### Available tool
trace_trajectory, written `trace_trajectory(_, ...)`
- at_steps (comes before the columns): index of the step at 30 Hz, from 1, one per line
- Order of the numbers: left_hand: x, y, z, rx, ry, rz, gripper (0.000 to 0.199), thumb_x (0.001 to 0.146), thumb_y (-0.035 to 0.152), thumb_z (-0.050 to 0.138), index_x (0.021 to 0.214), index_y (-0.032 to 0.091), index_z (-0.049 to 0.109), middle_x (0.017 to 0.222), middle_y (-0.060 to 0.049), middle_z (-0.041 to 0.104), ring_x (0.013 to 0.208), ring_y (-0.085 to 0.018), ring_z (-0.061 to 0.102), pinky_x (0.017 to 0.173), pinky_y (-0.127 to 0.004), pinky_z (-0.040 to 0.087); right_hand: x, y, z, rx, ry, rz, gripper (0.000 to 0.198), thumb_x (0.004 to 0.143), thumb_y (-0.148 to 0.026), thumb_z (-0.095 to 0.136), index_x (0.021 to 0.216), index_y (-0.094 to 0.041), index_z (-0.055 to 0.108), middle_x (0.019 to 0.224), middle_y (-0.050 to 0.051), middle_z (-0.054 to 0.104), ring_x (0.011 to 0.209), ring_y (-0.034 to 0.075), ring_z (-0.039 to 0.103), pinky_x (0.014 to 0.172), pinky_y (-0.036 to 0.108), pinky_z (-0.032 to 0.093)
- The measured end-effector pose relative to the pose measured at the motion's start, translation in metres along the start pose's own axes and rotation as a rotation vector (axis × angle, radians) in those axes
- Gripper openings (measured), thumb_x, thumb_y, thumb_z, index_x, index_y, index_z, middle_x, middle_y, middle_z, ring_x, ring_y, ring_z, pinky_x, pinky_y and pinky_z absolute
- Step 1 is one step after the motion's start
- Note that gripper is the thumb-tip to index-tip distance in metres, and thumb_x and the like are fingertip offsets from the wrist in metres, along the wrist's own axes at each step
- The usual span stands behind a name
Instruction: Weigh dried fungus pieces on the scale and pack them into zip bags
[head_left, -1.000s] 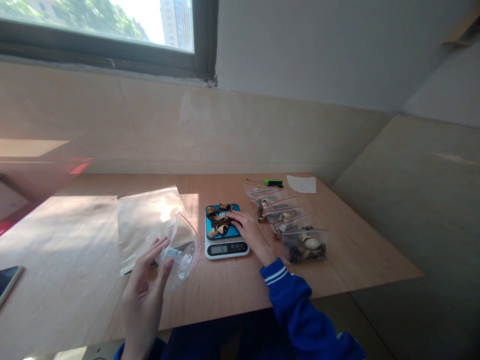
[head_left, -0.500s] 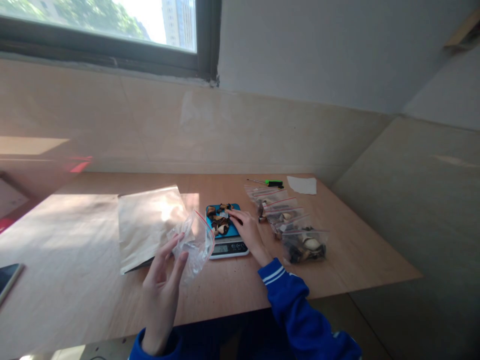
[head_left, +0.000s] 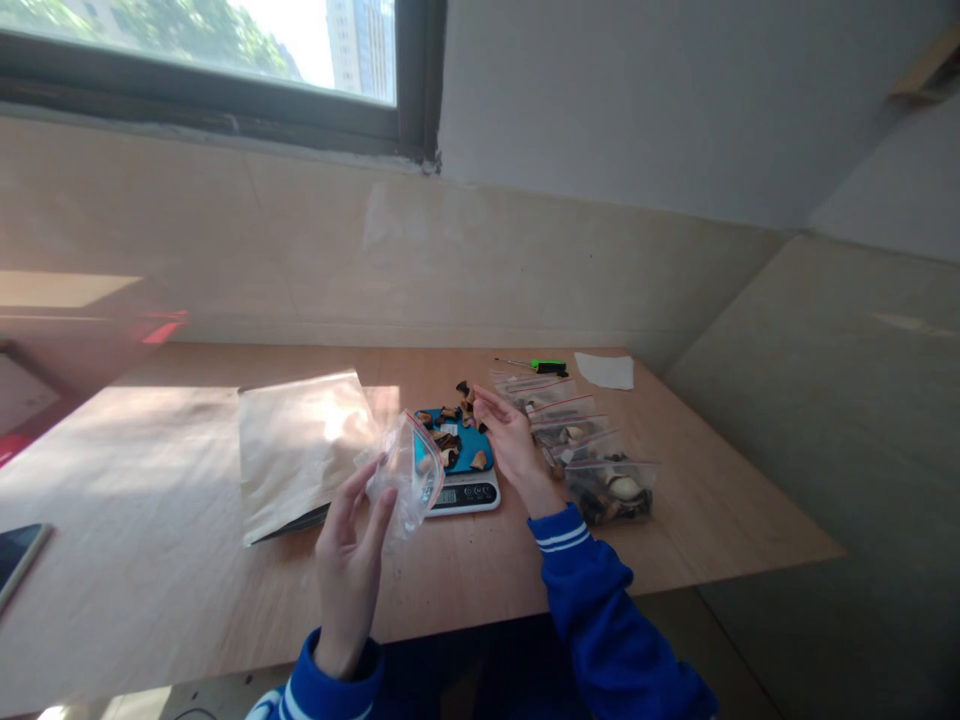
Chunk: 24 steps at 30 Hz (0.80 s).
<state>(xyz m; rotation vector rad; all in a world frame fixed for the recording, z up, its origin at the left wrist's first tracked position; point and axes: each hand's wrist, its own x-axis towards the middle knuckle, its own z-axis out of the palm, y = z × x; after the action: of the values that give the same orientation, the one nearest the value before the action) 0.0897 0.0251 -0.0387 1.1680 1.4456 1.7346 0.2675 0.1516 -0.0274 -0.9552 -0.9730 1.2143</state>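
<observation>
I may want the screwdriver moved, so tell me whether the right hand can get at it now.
Probably yes: the screwdriver looks uncovered beyond the bags, though the right hand holds dried pieces and may need to drop them first.

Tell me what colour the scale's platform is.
The scale's platform is blue, seen best in the head view.

No words or brands readable from here. Scale [head_left: 469,449]: dark digits on little screen [head_left: 448,496], too blurry to read, clear bag [head_left: 405,485] right by it. Button marks [head_left: 477,492] next to screen, too small. White slip [head_left: 449,429] among pieces: can't tell any writing.
</observation>
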Motion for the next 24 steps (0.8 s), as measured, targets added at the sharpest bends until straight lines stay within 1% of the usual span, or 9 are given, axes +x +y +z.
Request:
trace_trajectory(2, 0.001, -0.002, 0.003, -0.014, -0.012, 0.004, 0.040, 0.083, 0.039, 0.067, 0.119, 0.023, 0.064, 0.128, -0.008, 0.065, 0.122, -0.025, 0.057, 0.107, -0.043, 0.043, -0.010, -0.018, 0.009, 0.069, -0.114, 0.047, 0.049, 0.062, -0.043, 0.084, 0.106, -0.022, 0.074, 0.096, 0.003, 0.075, 0.078, 0.013, 0.066, 0.074, 0.028, 0.056)
trace_trajectory(5, 0.002, -0.002, 0.006, -0.032, -0.002, 0.024, 0.038, 0.083, 0.036, 0.067, 0.119, 0.023, 0.065, 0.130, -0.007, 0.064, 0.123, -0.025, 0.057, 0.107, -0.043, 0.043, -0.032, -0.045, 0.020, 0.079, -0.341, 0.150, 0.044, 0.068, -0.044, 0.081, 0.107, -0.024, 0.074, 0.096, 0.001, 0.075, 0.076, 0.011, 0.066, 0.073, 0.026, 0.056)
trace_trajectory(7, 0.002, 0.000, 0.009, -0.043, 0.013, 0.052, 0.038, 0.084, 0.034, 0.067, 0.120, 0.024, 0.065, 0.130, -0.006, 0.064, 0.124, -0.025, 0.056, 0.108, -0.042, 0.043, -0.044, -0.057, 0.024, -0.015, -0.457, 0.199, 0.041, 0.070, -0.044, 0.079, 0.105, -0.023, 0.074, 0.096, 0.002, 0.075, 0.078, 0.013, 0.067, 0.075, 0.028, 0.056)
trace_trajectory(9, -0.001, 0.001, 0.011, -0.043, 0.019, 0.098, 0.037, 0.084, 0.031, 0.067, 0.121, 0.026, 0.065, 0.129, -0.005, 0.064, 0.125, -0.024, 0.056, 0.108, -0.041, 0.043, -0.053, -0.062, 0.027, -0.154, -0.502, 0.192, 0.038, 0.071, -0.044, 0.078, 0.101, -0.020, 0.076, 0.095, 0.004, 0.076, 0.081, 0.016, 0.070, 0.078, 0.032, 0.057)
trace_trajectory(13, -0.008, 0.000, 0.014, -0.001, 0.025, 0.190, 0.034, 0.084, 0.029, 0.067, 0.118, 0.027, 0.067, 0.126, -0.003, 0.067, 0.124, -0.023, 0.057, 0.111, -0.041, 0.041, -0.062, -0.058, 0.041, -0.398, -0.402, 0.038, 0.038, 0.073, -0.044, 0.076, 0.102, -0.018, 0.075, 0.100, 0.009, 0.076, 0.090, 0.023, 0.072, 0.084, 0.039, 0.058)
trace_trajectory(16, -0.012, -0.001, 0.014, -0.007, 0.097, 0.155, 0.034, 0.084, 0.030, 0.066, 0.118, 0.025, 0.067, 0.123, -0.004, 0.068, 0.118, -0.023, 0.062, 0.106, -0.040, 0.046, -0.065, -0.056, 0.050, -0.382, -0.463, -0.043, 0.044, 0.082, -0.049, 0.066, 0.116, -0.021, 0.069, 0.121, 0.009, 0.070, 0.108, 0.023, 0.067, 0.093, 0.040, 0.055)
trace_trajectory(18, -0.012, 0.000, 0.012, -0.035, 0.173, 0.118, 0.034, 0.084, 0.031, 0.067, 0.117, 0.024, 0.067, 0.120, -0.005, 0.070, 0.112, -0.022, 0.065, 0.102, -0.039, 0.050, -0.064, -0.057, 0.048, -0.324, -0.473, -0.100, 0.045, 0.088, -0.053, 0.058, 0.120, -0.022, 0.066, 0.128, 0.007, 0.066, 0.117, 0.022, 0.062, 0.097, 0.038, 0.053)
trace_trajectory(21, -0.011, 0.002, 0.008, -0.064, 0.245, 0.085, 0.034, 0.084, 0.032, 0.068, 0.116, 0.022, 0.067, 0.119, -0.006, 0.070, 0.112, -0.023, 0.065, 0.101, -0.039, 0.050, -0.054, -0.053, 0.028, -0.354, -0.333, -0.201, 0.042, 0.096, -0.050, 0.044, 0.116, -0.021, 0.067, 0.121, 0.007, 0.069, 0.115, 0.020, 0.063, 0.097, 0.036, 0.052)
trace_trajectory(24, -0.009, 0.005, 0.007, -0.075, 0.259, 0.063, 0.036, 0.084, 0.033, 0.067, 0.117, 0.021, 0.066, 0.121, -0.007, 0.069, 0.115, -0.023, 0.064, 0.101, -0.039, 0.050, -0.042, -0.037, -0.006, -0.624, -0.250, -0.276, 0.032, 0.098, -0.036, 0.044, 0.108, -0.019, 0.068, 0.112, 0.009, 0.070, 0.108, 0.021, 0.064, 0.097, 0.040, 0.050)
